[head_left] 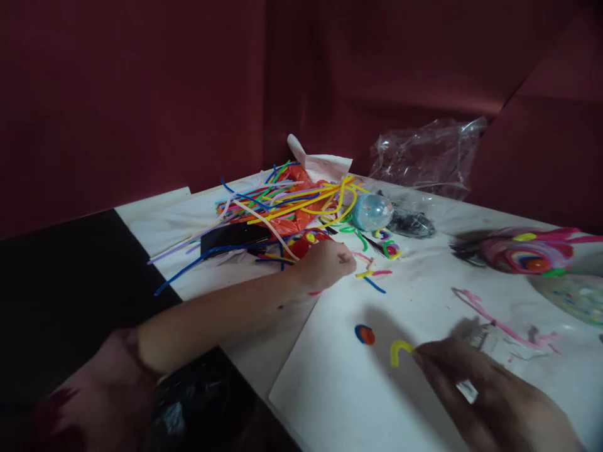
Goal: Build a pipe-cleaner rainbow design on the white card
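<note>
Right hand (494,389): at the near right, over the paper, thumb and forefinger pinched narrow on one end of a yellow strip
Yellow strip (394,356): bent into a hook, at the near centre, its free end pointing left and then nearer; whether it touches the paper I cannot tell
Left hand (327,263): reaching in from the near left to the far middle, curled, at the near edge of the heap; its fingertips are hidden, so I cannot tell whether it holds anything
White paper (320,376): spread at the near centre and right
Orange disc (367,336): flat on the paper, left of the yellow strip and apart from it, a blue piece showing along its left side
Heap of strips (292,199): far middle, many colours, lying partly over orange plastic (292,225)
Black flat object (230,240): left of the left hand, beside the heap
Clear ball (377,212): right of the heap, with pale blue on its left side
Clear bag (428,157): far right, crumpled, against the dark red wall (141,94)
Decorated piece (522,251): at the right, pink with a ringed orange spot
</note>
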The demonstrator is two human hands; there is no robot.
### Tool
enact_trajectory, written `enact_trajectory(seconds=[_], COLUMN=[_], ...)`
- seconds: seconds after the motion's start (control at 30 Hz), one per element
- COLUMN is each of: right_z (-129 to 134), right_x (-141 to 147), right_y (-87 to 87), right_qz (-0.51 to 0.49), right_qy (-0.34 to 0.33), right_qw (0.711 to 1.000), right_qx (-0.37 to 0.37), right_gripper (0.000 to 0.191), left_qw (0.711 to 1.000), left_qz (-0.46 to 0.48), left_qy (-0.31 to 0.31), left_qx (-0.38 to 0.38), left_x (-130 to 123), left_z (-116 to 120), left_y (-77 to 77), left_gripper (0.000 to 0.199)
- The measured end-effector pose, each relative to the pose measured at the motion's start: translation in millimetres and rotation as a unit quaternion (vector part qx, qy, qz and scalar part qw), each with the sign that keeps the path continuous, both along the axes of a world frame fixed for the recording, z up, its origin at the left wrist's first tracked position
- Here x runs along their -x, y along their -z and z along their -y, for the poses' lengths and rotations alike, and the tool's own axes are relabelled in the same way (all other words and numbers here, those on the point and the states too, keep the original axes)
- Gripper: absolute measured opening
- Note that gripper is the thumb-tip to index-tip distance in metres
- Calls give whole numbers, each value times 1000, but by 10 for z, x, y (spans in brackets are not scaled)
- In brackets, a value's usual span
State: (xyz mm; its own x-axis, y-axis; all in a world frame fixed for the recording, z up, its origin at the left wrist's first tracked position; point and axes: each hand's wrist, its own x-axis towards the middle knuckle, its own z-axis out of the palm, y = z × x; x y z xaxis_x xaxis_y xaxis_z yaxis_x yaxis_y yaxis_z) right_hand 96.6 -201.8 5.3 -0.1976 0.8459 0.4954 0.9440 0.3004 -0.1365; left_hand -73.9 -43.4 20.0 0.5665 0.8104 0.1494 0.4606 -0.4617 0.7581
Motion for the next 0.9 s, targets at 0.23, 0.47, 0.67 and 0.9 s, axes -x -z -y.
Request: enact_trajectory(seconds=[0.23, 0.47, 0.67, 0.9], right_z=[-190, -262, -442, -697], right_x=[34, -135, -118, -37], right_y=[-68, 34, 26, 22], right_qz=[-2, -2, 40, 76], right_qy=[26, 125, 189, 172], right_qw=[1000, 988, 963, 957], right_qx=[-17, 90, 186, 221], right_gripper=[38, 33, 24, 22], left_qw=[987, 976, 992, 991], left_qz=[-158, -216, -120, -3], left_qy=[-32, -24, 15, 53], left_qx=[-2, 22, 47, 123], left_x=[-784, -943, -574, -58], left_z=[-458, -569, -571, -128], left_y=[125, 179, 88, 107], left_gripper=[17, 26, 16, 14])
